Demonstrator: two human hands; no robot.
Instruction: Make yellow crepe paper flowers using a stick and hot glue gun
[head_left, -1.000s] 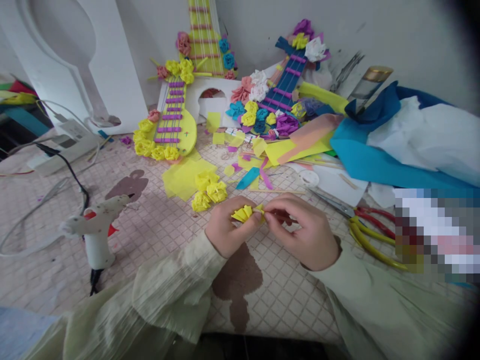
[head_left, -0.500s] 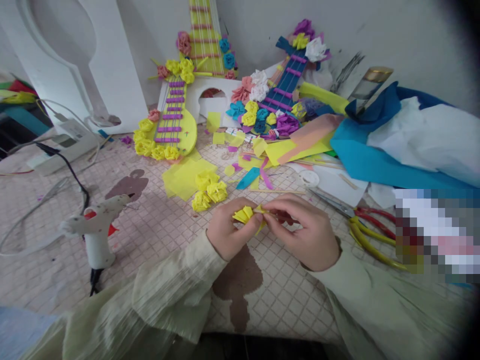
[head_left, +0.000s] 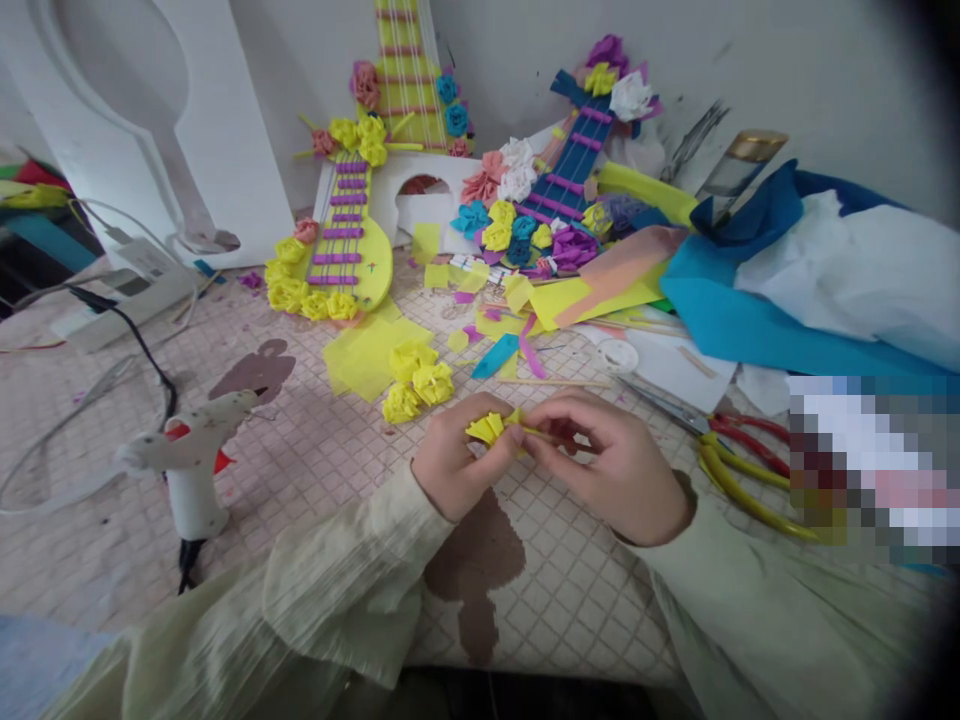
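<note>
My left hand (head_left: 466, 455) pinches a small folded yellow paper piece (head_left: 486, 429) between thumb and fingers. Close beside it, my right hand (head_left: 611, 460) has its fingertips closed on a thin stick (head_left: 559, 438) whose tip meets the yellow paper. Three yellow paper flowers (head_left: 417, 382) sit on the table just beyond my left hand, beside flat yellow paper sheets (head_left: 364, 352). A blue paper strip (head_left: 496, 356) and small yellow and purple scraps lie past my fingertips.
A white glue gun (head_left: 196, 460) stands at the left with its cord. Scissors (head_left: 720, 440) with red and yellow handles lie right. Behind are a yellow paper instrument (head_left: 373, 262), a blue one (head_left: 564, 180), and blue crepe paper (head_left: 720, 305).
My right hand has shifted slightly to the right and its fingertips have moved a little away from the yellow paper, showing more of the stick. My left hand has barely moved.
</note>
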